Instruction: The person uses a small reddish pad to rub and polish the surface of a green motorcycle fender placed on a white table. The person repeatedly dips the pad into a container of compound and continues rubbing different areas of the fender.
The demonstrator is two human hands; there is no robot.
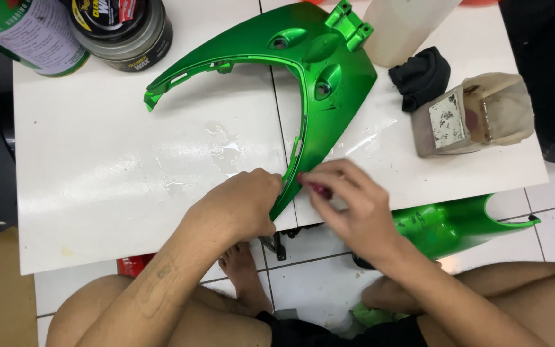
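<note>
Left hand (242,205) clenched the green panel (316,83) tip on the bench (130,173); right hand (348,205) pinched a small dark-red piece (319,189) against it.

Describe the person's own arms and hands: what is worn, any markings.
Both arms are bare, with no sleeves, gloves, watch or rings in view. The left hand is bare; its forearm carries a faint dark marking, like a tattoo, too blurred to make out. The right hand is bare as well, and its forearm shows no marking. Dark shorts show at the lap.
</note>
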